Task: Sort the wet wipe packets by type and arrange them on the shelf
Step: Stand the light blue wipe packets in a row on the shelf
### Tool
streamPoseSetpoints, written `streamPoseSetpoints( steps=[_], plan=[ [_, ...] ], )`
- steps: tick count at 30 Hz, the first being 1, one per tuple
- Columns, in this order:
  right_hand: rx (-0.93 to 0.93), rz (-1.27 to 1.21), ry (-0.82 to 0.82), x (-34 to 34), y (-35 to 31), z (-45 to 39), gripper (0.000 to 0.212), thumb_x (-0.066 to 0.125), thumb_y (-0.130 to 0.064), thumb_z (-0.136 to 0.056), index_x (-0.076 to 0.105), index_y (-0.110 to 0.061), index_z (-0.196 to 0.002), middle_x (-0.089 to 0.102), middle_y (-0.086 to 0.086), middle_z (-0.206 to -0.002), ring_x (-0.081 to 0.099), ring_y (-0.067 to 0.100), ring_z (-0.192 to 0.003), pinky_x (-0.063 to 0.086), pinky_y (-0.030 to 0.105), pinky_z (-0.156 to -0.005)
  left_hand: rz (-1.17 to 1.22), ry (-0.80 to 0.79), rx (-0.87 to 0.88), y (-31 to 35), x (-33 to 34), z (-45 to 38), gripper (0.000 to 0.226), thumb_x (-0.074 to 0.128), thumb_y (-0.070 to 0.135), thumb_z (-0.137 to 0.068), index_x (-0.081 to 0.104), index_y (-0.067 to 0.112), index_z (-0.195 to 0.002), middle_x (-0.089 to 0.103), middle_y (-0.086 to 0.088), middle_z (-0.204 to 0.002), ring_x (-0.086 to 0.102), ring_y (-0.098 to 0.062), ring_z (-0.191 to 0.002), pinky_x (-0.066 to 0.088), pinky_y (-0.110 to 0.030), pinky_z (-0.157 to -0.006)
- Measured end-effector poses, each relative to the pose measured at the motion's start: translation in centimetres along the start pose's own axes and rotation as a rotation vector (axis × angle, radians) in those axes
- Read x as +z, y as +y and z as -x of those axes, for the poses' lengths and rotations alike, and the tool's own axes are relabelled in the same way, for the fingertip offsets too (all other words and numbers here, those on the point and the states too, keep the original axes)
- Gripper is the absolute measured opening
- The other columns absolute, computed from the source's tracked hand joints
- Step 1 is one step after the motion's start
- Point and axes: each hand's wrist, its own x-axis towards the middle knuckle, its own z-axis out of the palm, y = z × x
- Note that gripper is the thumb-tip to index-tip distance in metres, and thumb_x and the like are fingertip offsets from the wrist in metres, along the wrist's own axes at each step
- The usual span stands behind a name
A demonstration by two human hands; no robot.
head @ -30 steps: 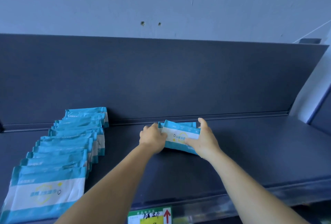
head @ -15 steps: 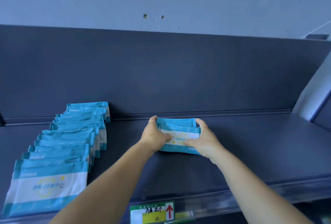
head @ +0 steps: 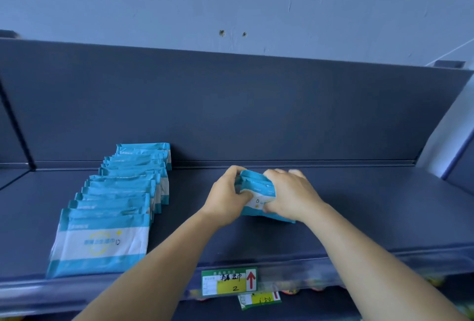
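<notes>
Packets [head: 256,192] btwn hands: left hand [head: 227,199] + right hand [head: 288,196] both gripping, on shelf [head: 359,213].

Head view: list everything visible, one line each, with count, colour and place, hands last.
Row of wet wipe packets: about ten, teal and white, overlapping from front edge to back panel, left on the shelf.
Small stack of packets: count unclear, teal and white, mid-shelf between the hands.
Shelf: one, dark grey, with back panel.
Price label: one, green and yellow with red arrow, on the shelf's front rail.
Second label: one, green and yellow, below the first.
Wall: pale blue-grey, two small holes.
Left hand: grips the stack's left end.
Right hand: grips its right end.
</notes>
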Motion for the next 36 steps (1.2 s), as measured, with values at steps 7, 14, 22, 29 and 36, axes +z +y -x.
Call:
streamPoseSetpoints(
  steps=[7, 14, 22, 29, 36],
  plan=[
    [0.292, -1.177, 0.122, -0.8, -2.6, 1.2, 0.035, 0.076, -0.015, -0.075, 0.06, -0.018, -0.106, 0.071, -0.001, -0.097, 0.069, 0.019, -0.088, 0.056, 0.033, -0.074, 0.227, -0.033, -0.121, 0.2, -1.2, 2.3, 0.08, 0.08, 0.035, -0.071, 0.036, 0.019, -0.136, 0.056, 0.005, -0.128, 0.057, -0.008, -0.113, 0.048, -0.03, -0.097],
    [0.17, -1.616, -0.124, 0.0, -7.4, 2.0, 0.031, 0.066, -0.008, -0.086, 0.061, -0.007, -0.117, 0.071, 0.009, -0.106, 0.068, 0.019, -0.091, 0.053, 0.036, -0.085, 0.119, 0.047, -0.019, 1.7, -5.6, 5.6, 0.027, 0.069, 0.021, -0.084, 0.056, 0.023, -0.108, 0.066, 0.004, -0.096, 0.062, -0.009, -0.084, 0.051, -0.02, -0.075],
    [-0.078, -1.129, 0.077, -0.5, -12.8, 2.9, 0.061, 0.081, -0.006, -0.069, 0.052, -0.028, -0.118, 0.06, -0.017, -0.109, 0.059, -0.003, -0.096, 0.045, 0.01, -0.076, -0.338, 0.186, 0.011, 1.1, -15.0, 10.9, 0.03, 0.07, 0.021, -0.078, 0.058, 0.033, -0.103, 0.063, 0.016, -0.085, 0.058, -0.002, -0.074, 0.042, -0.008, -0.056],
    [-0.081, -1.223, -0.226, 0.7, -18.9, 3.0, 0.031, 0.077, -0.001, -0.075, 0.067, -0.011, -0.104, 0.075, 0.0, -0.095, 0.071, 0.013, -0.086, 0.054, 0.024, -0.074, -0.033, 0.3, -0.143, -0.5, -21.4, 14.9, 0.044, 0.082, 0.018, -0.071, 0.055, 0.025, -0.105, 0.069, 0.004, -0.092, 0.069, -0.009, -0.073, 0.055, -0.022, -0.061],
    [0.023, -1.062, -0.348, 3.7, -22.6, 3.3, 0.032, 0.082, -0.011, -0.071, 0.072, -0.019, -0.1, 0.074, -0.008, -0.095, 0.069, 0.01, -0.093, 0.053, 0.032, -0.092, -0.201, 0.179, -0.303, -4.2, -24.3, 15.5, 0.039, 0.078, 0.029, -0.077, 0.054, 0.024, -0.107, 0.067, 0.005, -0.097, 0.065, -0.007, -0.077, 0.055, -0.024, -0.064]
  ],
)
